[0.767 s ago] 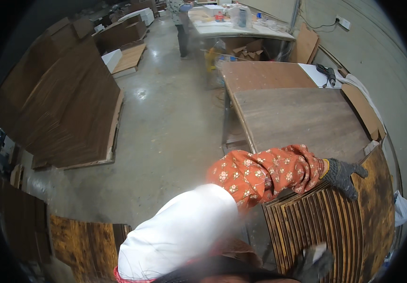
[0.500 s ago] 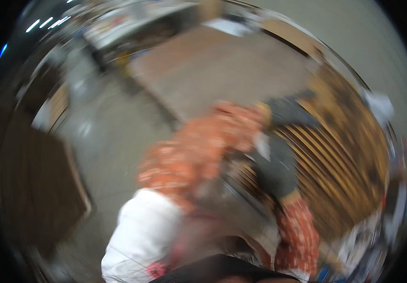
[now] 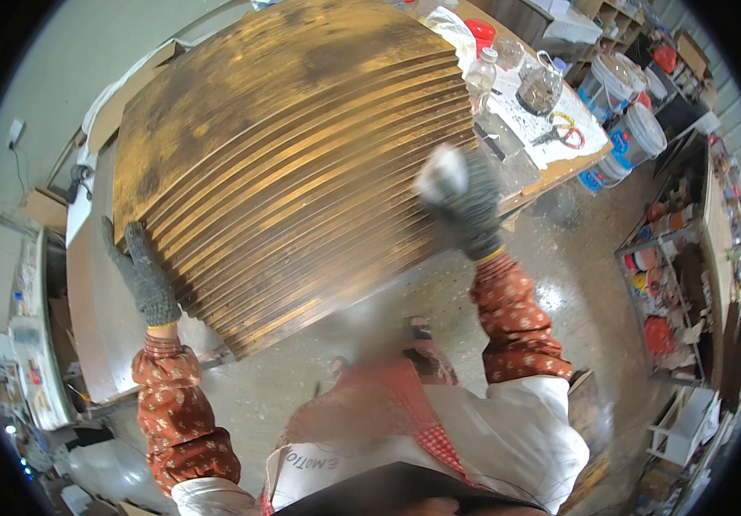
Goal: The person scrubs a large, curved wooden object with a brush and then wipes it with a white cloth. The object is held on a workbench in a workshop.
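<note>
A: Quick Q, where's your stack of boards (image 3: 302, 185)?

B: Upper ctr of frame, brown wood-grain, set at a slant, edges stepped like stairs on the side facing you

A: & your grip?

B: Your L hand (image 3: 149, 279), grey glove w/ yellow cuff, is against the stack's edge at mid-left, fingers spread. Your R hand (image 3: 472, 208), same kind of glove, is closed round a white wad (image 3: 439, 175) by the stack's right end, R of ctr; blurred, so can't tell if the wad's touching the boards

A: What's round you?

B: Upper R, just past the stack: clear bottle (image 3: 480, 79), glass jug (image 3: 540, 89) & scissors (image 3: 569, 133) w/ red-yellow handles on your bench. Farther R, lidded buckets (image 3: 643, 129) near the bench, then a loaded rack (image 3: 667, 297) at the R rim. Far L, mid-height: another table (image 3: 33, 331), well apart from your stack
</note>
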A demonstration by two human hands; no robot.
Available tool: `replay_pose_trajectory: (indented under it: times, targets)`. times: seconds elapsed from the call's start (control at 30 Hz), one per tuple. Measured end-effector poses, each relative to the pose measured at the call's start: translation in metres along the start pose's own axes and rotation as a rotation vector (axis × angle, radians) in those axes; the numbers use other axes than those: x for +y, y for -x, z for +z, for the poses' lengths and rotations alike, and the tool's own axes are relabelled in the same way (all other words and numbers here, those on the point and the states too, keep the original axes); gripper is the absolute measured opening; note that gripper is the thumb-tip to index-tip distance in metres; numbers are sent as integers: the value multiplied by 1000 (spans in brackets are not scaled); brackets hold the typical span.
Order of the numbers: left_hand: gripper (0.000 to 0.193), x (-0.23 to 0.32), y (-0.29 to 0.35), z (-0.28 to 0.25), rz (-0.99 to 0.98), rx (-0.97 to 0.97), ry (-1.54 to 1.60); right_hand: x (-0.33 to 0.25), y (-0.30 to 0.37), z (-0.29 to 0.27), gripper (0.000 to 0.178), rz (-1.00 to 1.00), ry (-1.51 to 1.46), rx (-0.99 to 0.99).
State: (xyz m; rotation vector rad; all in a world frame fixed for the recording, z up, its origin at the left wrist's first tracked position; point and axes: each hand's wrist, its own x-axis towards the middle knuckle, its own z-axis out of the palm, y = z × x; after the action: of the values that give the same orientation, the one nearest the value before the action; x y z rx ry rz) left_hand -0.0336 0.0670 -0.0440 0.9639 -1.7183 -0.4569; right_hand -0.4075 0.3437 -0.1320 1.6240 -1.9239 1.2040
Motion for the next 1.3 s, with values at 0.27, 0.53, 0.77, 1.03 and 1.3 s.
replay_pose_trajectory:
  times: [0.27, 0.53, 0.77, 1.03, 1.3]
  targets:
    - [64, 2, 7, -5, -174, -21, -179, -88, -16, 60, 35, 226, -111, 89]
    - [64, -10, 8, -9, -174, -19, -202, 15, -22, 5, 40, 484, -11, 428]
    - [60, -15, 9, -6, -65, 17, -182, -7, -8, 2, 45, 467, 595, 444]
    - [58, -14, 11, -6, -129, 34, -129, 26, 4, 1, 48, 515, 213, 386]
    - [62, -26, 6, -12, -30, -9, -277, 23, -17, -9, 51, 889, -277, 238]
